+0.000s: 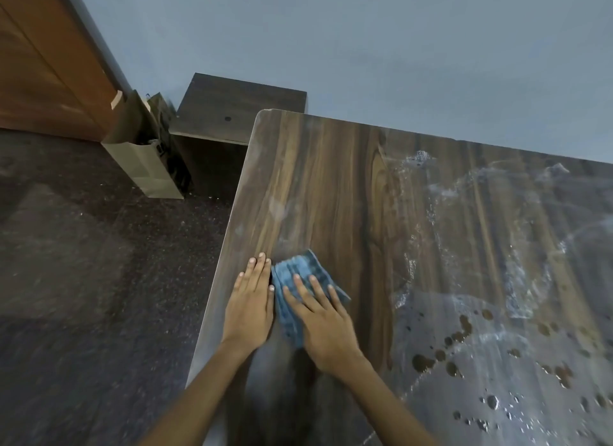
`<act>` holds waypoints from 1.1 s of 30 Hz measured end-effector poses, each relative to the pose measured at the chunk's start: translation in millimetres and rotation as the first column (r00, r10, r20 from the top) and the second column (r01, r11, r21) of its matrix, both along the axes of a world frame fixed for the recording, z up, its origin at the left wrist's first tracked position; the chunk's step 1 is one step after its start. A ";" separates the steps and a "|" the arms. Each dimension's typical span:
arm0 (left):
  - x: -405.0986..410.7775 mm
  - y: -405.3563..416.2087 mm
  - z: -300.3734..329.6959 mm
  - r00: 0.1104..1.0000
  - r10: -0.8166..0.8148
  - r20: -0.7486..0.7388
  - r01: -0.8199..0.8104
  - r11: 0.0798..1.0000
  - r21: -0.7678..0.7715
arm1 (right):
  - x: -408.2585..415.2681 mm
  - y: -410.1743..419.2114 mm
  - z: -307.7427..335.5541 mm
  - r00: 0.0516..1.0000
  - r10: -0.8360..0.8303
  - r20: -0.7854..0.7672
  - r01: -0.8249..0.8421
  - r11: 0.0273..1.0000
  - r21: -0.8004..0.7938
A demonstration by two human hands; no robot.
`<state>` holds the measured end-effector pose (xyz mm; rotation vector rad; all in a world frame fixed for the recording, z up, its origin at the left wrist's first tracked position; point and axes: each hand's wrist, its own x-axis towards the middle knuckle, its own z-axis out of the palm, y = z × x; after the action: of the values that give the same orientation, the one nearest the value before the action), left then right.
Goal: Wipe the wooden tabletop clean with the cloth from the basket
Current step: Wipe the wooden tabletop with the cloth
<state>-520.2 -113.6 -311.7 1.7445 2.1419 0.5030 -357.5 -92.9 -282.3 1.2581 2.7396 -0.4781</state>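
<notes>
A folded blue cloth lies on the wooden tabletop near its left edge. My right hand presses flat on the cloth, fingers spread over it. Just left of the cloth, my left hand rests flat on the bare wood, fingers together, its edge touching the cloth. Whitish wet smears and dark droplets cover the right part of the tabletop. No basket is in view.
The table's left edge runs diagonally past my left hand, with dark speckled floor below. A brown paper bag and a dark low cabinet stand against the blue-grey wall. An orange wooden door is at top left.
</notes>
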 end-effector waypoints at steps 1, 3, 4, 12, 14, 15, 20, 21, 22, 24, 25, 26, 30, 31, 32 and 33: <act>1.2 -2.2 0.7 1.000 0.002 -0.009 -0.002 1.000 0.001 | 15.5 -4.5 0.6 0.999 -0.037 0.011 0.038 0.999 -0.009; 4.3 -4.4 3.2 1.000 0.013 -0.020 -0.013 1.000 -0.003 | 38.7 13.1 4.8 0.981 -0.191 0.025 0.190 0.981 0.044; 5.8 -4.9 4.0 1.000 0.017 -0.021 -0.018 1.000 -0.009 | 43.1 29.2 6.7 0.965 -0.255 0.053 0.253 0.966 0.051; 9.5 -11.5 5.4 1.000 0.013 -0.005 -0.013 0.999 -0.053 | 0.0 6.2 7.9 0.995 -0.090 0.047 0.092 0.995 -0.025; 9.2 -16.2 5.2 1.000 0.000 0.001 0.000 0.999 -0.054 | 22.9 -31.2 3.6 0.999 0.030 0.043 -0.029 1.000 -0.008; 9.1 -19.1 4.9 1.000 -0.005 0.003 0.005 0.998 -0.055 | 38.9 -42.3 4.1 1.000 -0.007 0.027 0.007 1.000 -0.012; 14.1 -29.1 5.0 1.000 0.013 0.000 -0.013 0.998 -0.060 | 73.4 3.6 13.7 0.935 -0.340 0.105 0.345 0.938 -0.034; 15.2 -29.8 5.2 1.000 0.019 -0.001 -0.019 0.997 -0.070 | 64.9 15.4 12.8 0.913 -0.390 0.119 0.395 0.918 -0.025; 15.7 -30.3 5.4 1.000 0.023 -0.003 -0.023 0.996 -0.081 | 52.9 23.3 13.9 0.899 -0.420 0.124 0.424 0.906 -0.005; 17.1 -32.5 5.2 1.000 0.025 -0.001 -0.025 0.996 -0.087 | 29.2 18.8 13.6 0.909 -0.406 0.096 0.407 0.913 0.016; 17.5 -33.9 5.1 1.000 0.025 0.005 -0.025 0.996 -0.082 | 20.0 8.0 12.2 0.934 -0.344 0.094 0.346 0.938 0.005; 17.6 -35.7 4.3 1.000 0.023 0.010 -0.022 0.997 -0.079 | 14.0 -8.0 10.0 0.963 -0.256 0.079 0.258 0.966 -0.006; 16.7 -46.2 3.3 1.000 -0.016 0.004 0.016 0.998 -0.062 | 38.4 -83.4 4.1 0.997 -0.026 0.076 0.027 1.000 -0.013; 16.9 -49.8 3.9 1.000 -0.022 0.008 0.023 0.998 -0.052 | 55.4 -92.0 0.9 0.995 -0.066 0.071 0.066 0.998 0.005; 17.5 -53.6 5.0 1.000 -0.026 0.010 0.027 0.998 -0.051 | 70.8 -93.3 3.1 0.990 -0.119 0.079 0.119 0.993 0.005; 18.6 -57.7 5.2 1.000 -0.026 0.006 0.027 0.998 -0.056 | 84.7 -88.6 4.8 0.978 -0.188 0.093 0.187 0.982 0.014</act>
<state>-501.6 -171.3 -306.5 1.7369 2.1060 0.4355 -272.9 -181.5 -277.4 1.5082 2.5602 -0.4153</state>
